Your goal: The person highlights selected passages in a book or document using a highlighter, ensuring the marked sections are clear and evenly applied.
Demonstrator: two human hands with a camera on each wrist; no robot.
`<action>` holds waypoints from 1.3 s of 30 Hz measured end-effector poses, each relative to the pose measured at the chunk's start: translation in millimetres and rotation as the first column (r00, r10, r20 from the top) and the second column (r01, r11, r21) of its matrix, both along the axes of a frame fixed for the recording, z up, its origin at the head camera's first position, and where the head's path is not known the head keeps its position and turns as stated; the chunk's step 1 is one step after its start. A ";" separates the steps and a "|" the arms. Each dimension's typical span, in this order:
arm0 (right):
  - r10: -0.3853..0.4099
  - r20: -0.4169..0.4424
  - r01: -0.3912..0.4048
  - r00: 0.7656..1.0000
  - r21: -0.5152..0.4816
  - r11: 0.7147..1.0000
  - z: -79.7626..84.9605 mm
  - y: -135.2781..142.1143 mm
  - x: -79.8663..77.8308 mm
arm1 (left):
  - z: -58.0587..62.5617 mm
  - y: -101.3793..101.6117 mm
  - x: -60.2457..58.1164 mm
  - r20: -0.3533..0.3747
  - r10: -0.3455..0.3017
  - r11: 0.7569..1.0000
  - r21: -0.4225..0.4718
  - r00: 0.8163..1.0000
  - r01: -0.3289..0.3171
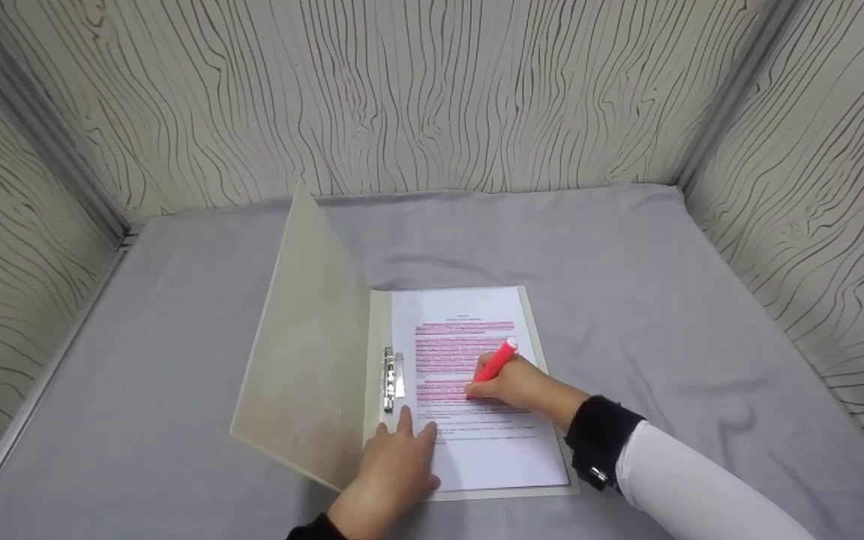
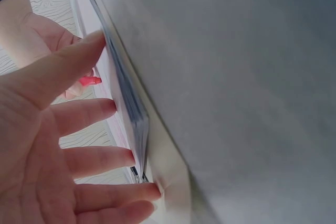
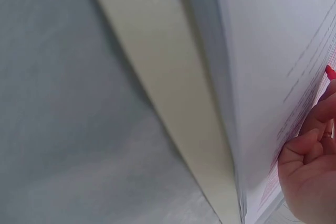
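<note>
My right hand [image 1: 518, 382] pinches a pink highlighter [image 1: 497, 360] with its white end tilted up. The tip meets the printed sheet [image 1: 499, 469] about halfway down, where pink bands cover the upper paragraphs. Lower lines of text are unmarked. My left hand [image 1: 396, 466] rests with spread fingers on the sheet's lower left, below a metal binder clip [image 1: 389, 381]. These papers lie in a cream folder whose cover [image 1: 304, 367] stands up on the left. In the left wrist view, the left fingers [image 2: 94, 109] touch the edge of the paper stack [image 2: 134, 111].
A grey cloth [image 1: 627, 300] covers the table under the folder. Wood-patterned panels [image 1: 417, 97] rise behind and at both sides, with metal posts [image 1: 736, 82] at the corners. The raised cover leans over the cloth left of the papers.
</note>
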State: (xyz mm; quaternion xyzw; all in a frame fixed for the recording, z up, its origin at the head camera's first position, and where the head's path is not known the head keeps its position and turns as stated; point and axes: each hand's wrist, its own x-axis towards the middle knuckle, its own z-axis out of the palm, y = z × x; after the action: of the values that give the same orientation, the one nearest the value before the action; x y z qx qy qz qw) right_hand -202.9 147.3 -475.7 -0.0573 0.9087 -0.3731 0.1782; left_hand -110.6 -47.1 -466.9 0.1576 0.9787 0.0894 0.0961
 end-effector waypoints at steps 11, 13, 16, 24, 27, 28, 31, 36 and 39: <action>-0.020 0.006 0.021 1.000 -0.028 0.999 -0.6 4.3 1.7 | 0.8 0.5 -0.1 0.008 -0.004 1.000 -0.013 1.000 0.004; -0.026 0.008 0.026 1.000 -0.035 0.999 -0.3 4.8 2.1 | 0.9 0.5 -0.2 0.012 -0.003 1.000 -0.011 1.000 0.003; -0.027 0.008 0.028 1.000 -0.036 0.999 0.2 5.8 3.2 | 0.4 0.0 0.3 -0.011 -0.014 1.000 -0.020 1.000 0.013; -0.042 0.006 0.042 0.999 -0.077 0.996 0.0 8.5 4.6 | -0.4 -0.9 1.7 -0.054 -0.033 0.999 -0.030 0.998 0.032; -0.062 0.024 0.064 0.998 -0.104 0.993 0.0 9.0 4.6 | -0.5 -0.9 1.3 -0.049 -0.035 0.999 -0.026 0.998 0.034; -0.070 0.030 0.073 0.997 -0.107 0.992 0.0 9.2 4.6 | -0.5 -0.9 1.2 -0.046 -0.035 0.999 -0.027 0.998 0.034; -0.081 0.040 0.085 0.996 -0.101 0.991 0.2 10.1 5.0 | -0.4 -0.9 0.7 -0.038 -0.035 0.999 -0.030 0.999 0.034; -0.070 0.024 0.072 0.997 -0.101 0.992 0.8 11.4 5.3 | -0.2 -0.9 -0.1 -0.034 -0.033 0.999 -0.033 0.999 0.032; -0.065 0.017 0.066 0.998 -0.098 0.993 1.0 12.0 5.4 | -0.5 -0.8 -0.2 -0.032 -0.034 0.999 -0.030 0.999 0.033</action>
State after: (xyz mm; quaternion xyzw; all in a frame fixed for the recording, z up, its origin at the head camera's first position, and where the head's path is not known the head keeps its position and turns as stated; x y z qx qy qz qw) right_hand -197.5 159.3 -474.7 -0.0336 0.8892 -0.4237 0.1693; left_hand -110.8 -47.9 -467.4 0.1738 0.9787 0.0706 0.0839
